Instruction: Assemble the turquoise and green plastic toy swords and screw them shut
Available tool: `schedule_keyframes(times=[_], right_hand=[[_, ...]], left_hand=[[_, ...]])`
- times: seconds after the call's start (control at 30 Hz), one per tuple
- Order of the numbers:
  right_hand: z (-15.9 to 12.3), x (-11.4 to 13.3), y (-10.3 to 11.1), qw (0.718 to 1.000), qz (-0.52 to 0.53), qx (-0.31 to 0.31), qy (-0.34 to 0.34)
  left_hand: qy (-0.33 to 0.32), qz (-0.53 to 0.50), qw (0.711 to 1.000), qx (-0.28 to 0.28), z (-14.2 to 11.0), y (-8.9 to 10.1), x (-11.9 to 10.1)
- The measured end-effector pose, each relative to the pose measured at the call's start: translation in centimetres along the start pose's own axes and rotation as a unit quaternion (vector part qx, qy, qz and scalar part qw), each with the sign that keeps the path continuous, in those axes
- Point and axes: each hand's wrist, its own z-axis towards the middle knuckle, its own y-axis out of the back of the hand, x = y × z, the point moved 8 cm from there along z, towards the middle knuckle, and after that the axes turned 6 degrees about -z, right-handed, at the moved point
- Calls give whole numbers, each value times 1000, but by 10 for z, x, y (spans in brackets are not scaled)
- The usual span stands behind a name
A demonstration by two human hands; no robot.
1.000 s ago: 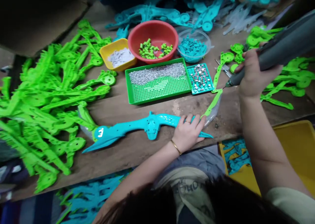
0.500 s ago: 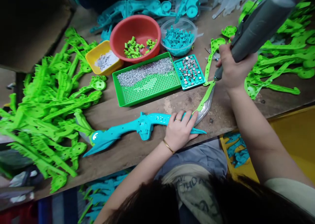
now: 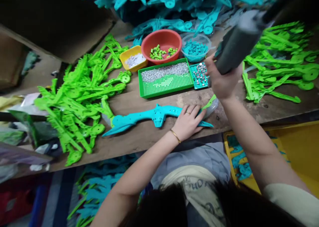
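Observation:
A turquoise plastic toy bow (image 3: 139, 115) lies across the wooden table before me, with a green strip (image 3: 209, 101) and a clear piece (image 3: 212, 108) at its right end. My left hand (image 3: 187, 121) is closed over the bow's right part, pressing it against the tabletop. Over that right end, my right hand (image 3: 225, 84) grips a grey electric screwdriver (image 3: 239, 42), tilted with its cable end up. The screwdriver's tip is hidden behind my hand. Near it sits a small turquoise tray (image 3: 195, 84) of round metal pieces, partly covered by my hand.
Behind the bow stand a green tray (image 3: 161, 90) of screws, a yellow box (image 3: 122, 58), a red bowl (image 3: 161, 37) and a clear tub (image 3: 186, 56). Green parts (image 3: 82, 84) pile up at left, more green parts (image 3: 281, 70) at right. A yellow crate (image 3: 296, 147) is below.
My view has shifted, so the trays and bow appear farther right. The screwdriver in my right hand has moved left relative to the trays. My left hand stays on the bow.

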Motion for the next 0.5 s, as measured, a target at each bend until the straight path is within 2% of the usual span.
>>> schedule_keyframes(times=[0.07,0.17,0.23,0.33,0.37,0.43,0.5], right_hand=[[-12,6,-11,999,-30,-17,16],[-23,13,-15,997,-68,11,28],[-30,32,4,994,-93,26,59],[-48,71,53,995,-57,18,86],[-56,83,65,995,-3,48,88],[-78,104,67,976,70,185,93],[-96,114,66,957,98,255,96]], left_hand=[[4,10,1000,-21,-10,4,7],[-15,8,999,-40,-25,9,14],[-47,-1,997,-59,-31,19,14],[-55,-33,992,-108,-34,50,15],[-50,-51,990,-126,-34,63,16],[-48,-101,980,-165,-33,88,14],[-68,-172,959,-214,-32,109,9]])
